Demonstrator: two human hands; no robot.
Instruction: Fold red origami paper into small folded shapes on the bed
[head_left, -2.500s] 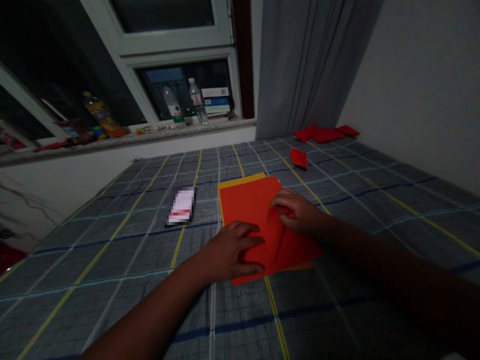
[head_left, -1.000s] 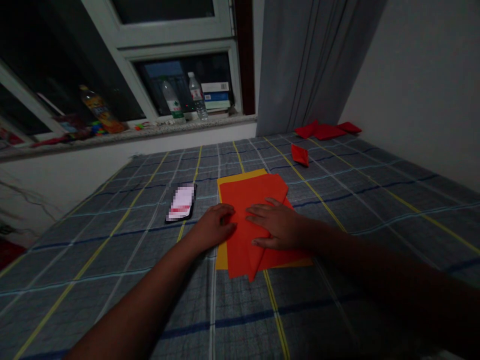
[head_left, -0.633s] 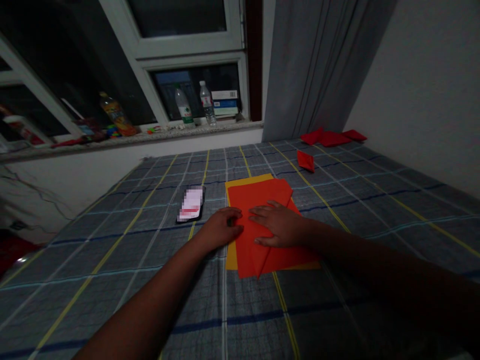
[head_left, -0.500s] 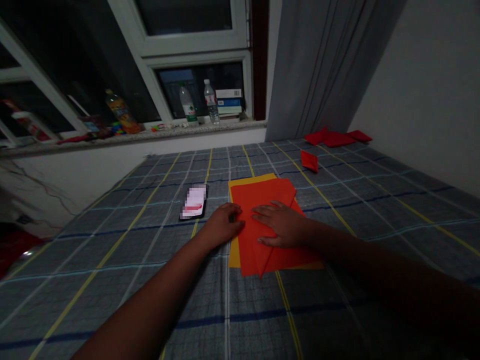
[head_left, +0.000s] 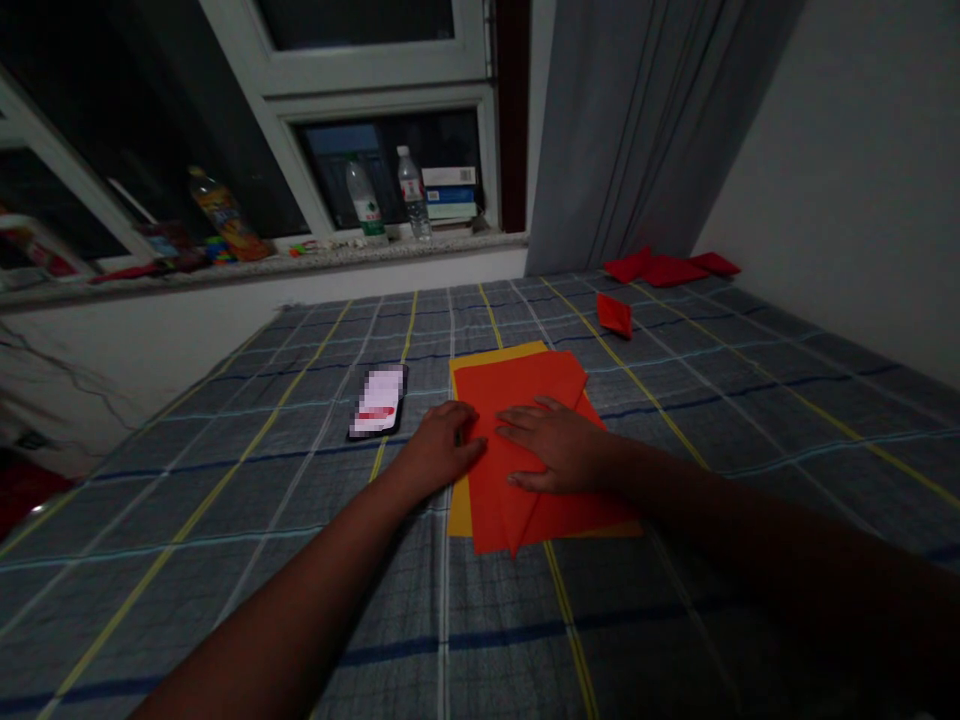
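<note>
A sheet of red-orange paper [head_left: 525, 385] lies folded on a larger yellow-orange sheet [head_left: 463, 510], with a pointed flap [head_left: 514, 530] at its near end. My right hand [head_left: 555, 447] rests flat on the red paper, fingers spread towards the left. My left hand [head_left: 442, 445] sits just beside it, its fingertips curled onto the paper's left edge. Neither hand grips anything. The paper beneath both palms is hidden.
A phone [head_left: 379, 402] with a blurred top lies left of the paper on a grey checked bedspread [head_left: 225, 520]. A folded red paper piece [head_left: 615, 315] and several others [head_left: 667, 267] lie further back. Bottles [head_left: 375, 197] stand on the windowsill.
The right hand no longer lifts the paper's edge and now lies flat on it. The left hand has moved up to the paper's left edge. The red sheet now shows a pointed flap at its near end.
</note>
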